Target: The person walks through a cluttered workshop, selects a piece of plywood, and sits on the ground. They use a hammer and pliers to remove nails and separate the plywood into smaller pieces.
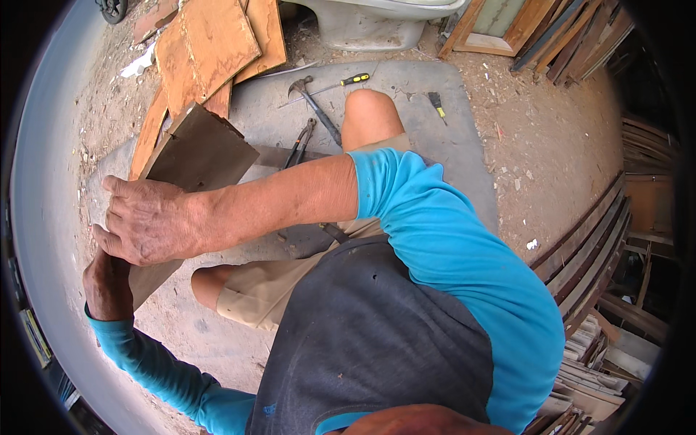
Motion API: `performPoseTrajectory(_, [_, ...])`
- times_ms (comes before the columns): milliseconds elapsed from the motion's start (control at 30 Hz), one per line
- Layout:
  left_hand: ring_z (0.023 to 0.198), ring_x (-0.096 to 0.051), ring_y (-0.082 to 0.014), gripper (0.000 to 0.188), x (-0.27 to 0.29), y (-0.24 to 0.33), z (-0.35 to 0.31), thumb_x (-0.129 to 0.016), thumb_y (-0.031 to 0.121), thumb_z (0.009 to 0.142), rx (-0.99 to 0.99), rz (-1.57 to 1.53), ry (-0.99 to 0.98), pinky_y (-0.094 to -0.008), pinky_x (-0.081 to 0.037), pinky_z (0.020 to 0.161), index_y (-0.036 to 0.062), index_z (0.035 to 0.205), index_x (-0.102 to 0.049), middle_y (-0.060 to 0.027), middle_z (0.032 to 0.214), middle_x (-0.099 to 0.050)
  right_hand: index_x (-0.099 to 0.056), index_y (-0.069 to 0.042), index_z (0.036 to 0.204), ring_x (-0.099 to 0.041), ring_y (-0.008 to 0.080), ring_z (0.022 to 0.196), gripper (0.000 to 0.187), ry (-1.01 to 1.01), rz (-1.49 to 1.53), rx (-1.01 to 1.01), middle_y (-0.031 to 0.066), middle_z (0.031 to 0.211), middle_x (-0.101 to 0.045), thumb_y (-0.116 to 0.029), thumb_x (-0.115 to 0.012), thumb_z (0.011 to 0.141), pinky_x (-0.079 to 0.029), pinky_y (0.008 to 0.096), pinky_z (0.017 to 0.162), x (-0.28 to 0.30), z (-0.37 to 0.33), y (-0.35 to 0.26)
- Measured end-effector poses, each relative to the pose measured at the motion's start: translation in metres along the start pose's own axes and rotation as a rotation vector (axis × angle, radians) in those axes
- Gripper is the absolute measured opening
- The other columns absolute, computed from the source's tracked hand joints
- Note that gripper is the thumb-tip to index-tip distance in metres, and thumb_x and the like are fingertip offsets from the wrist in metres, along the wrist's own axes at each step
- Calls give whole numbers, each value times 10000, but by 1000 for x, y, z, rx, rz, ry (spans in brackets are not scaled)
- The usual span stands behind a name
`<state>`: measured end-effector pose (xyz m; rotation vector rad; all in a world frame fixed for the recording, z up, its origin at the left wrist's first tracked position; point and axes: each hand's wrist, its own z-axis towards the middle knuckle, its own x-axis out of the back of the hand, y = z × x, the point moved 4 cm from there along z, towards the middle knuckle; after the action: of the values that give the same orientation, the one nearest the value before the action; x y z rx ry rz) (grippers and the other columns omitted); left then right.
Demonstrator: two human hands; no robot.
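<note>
The right hand (148, 221) is curling over the left edge of the brown board (199, 152), gripping it, while the left hand (109, 286) is sitting just below, its hold too hidden to tell, the board slanting near wooden panels (206, 43).

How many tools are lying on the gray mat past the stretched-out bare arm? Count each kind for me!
Hammer: 1
Gripping tool like pliers or pincers: 1
Screwdriver with a yellow-and-black handle: 1
Short black-and-yellow tool, exact kind unclear: 1
Total: 4
</note>
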<state>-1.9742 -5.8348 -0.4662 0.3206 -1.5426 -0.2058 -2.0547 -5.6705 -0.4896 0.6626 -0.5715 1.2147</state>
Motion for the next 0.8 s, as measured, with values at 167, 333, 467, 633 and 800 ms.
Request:
performPoseTrajectory(167, [873, -718, -373, 245, 0, 45, 36, -626, 37, 940, -98, -84, 41, -407, -552, 764, -7, 1181, -623, -230, 962, -714, -681, -57, 918, -718, 230, 837, 204, -136, -14, 5, 67, 808, -699, -253, -658, 864, -528, 402, 739, 22, 0, 39])
performPoseTrajectory(333, [1053, -705, -324, 379, 30, 84, 63, -749, 152, 894, -336, 213, 307, -403, -562, 889, 42, 1241, -643, -179, 1142, -716, -668, -84, 920, -726, 237, 832, 240, -155, -88, -46, 51, 846, -711, -312, -710, 858, -571, 370, 733, 61, -10, 97])
performPoseTrajectory(467, [1293, -587, -324, 459, 80, 84, 59, -747, 231, 903, -535, 279, 551, -528, -491, 1057, 160, 1341, -631, -115, 1344, -653, -688, -140, 1198, -712, 247, 986, 473, -349, -32, -246, 61, 1110, -715, -379, -769, 799, -586, 405, 801, 137, -57, 169])
performPoseTrajectory(633, [1324, -560, -323, 398, 87, 39, 40, -688, 260, 962, -367, 290, 511, -565, -469, 1067, 197, 1351, -631, -109, 1383, -627, -606, -9, 959, -633, 325, 818, 471, -288, -286, -390, 138, 856, -614, -339, -852, 730, -507, 420, 704, 269, -123, 235])
performPoseTrajectory(800, [1314, -567, -306, 387, 69, -44, 48, -666, 295, 983, -70, -30, 309, -512, -457, 1092, 146, 1339, -640, -129, 1368, -634, -609, -27, 942, -616, 349, 838, 491, -369, -501, -420, 136, 855, -613, -362, -865, 692, -484, 427, 713, 323, -187, 280])
